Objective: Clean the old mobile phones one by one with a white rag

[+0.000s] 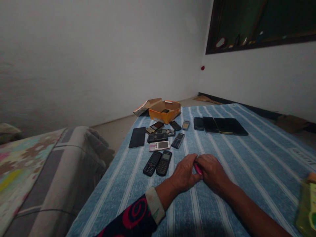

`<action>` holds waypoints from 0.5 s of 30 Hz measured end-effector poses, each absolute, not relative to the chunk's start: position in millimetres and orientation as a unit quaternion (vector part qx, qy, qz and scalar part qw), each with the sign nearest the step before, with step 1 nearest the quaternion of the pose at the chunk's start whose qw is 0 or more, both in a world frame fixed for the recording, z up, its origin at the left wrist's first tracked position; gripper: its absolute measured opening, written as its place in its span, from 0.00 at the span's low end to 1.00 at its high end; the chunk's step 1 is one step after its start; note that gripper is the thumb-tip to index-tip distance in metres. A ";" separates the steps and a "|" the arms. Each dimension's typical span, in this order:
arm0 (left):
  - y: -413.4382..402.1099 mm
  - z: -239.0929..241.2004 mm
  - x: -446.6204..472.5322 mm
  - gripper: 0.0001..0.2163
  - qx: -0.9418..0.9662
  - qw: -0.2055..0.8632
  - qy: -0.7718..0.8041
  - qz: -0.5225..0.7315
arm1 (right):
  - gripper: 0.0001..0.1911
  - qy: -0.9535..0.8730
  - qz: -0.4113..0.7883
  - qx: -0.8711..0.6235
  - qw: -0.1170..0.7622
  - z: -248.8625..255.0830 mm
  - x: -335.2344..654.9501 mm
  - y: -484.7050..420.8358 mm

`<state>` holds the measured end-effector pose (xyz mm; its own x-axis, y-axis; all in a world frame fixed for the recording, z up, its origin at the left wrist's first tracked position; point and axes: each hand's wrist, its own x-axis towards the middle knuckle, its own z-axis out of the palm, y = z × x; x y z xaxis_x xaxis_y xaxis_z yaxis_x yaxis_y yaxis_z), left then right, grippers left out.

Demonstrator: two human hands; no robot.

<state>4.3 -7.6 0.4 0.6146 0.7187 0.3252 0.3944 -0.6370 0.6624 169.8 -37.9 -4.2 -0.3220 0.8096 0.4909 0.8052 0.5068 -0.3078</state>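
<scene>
My left hand and my right hand rest together on the blue striped cloth, both closed around a small pink object, mostly hidden between the fingers. To the left of my hands lie two black keypad phones side by side. Beyond them lies a pink-and-white phone, with several more keypad phones behind it.
An open orange cardboard box stands at the far end of the cloth. A row of dark smartphones lies at the back right, and a flat black slab at the left edge. A rolled grey mattress is at the left, and a green object at the right edge.
</scene>
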 end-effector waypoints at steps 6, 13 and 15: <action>-8.7 5.3 5.1 0.25 0.858 0.270 0.339 0.276 | 0.08 -0.806 -0.048 -0.521 0.278 -8.8 185.4 -34.0; -7.6 2.4 4.5 0.25 0.861 0.266 0.338 0.272 | 0.08 -0.786 -0.092 -0.541 0.284 -15.2 188.2 -35.3; -7.5 1.1 4.3 0.26 0.859 0.270 0.333 0.281 | 0.08 -0.798 -0.067 -0.523 0.292 -13.7 180.7 -38.1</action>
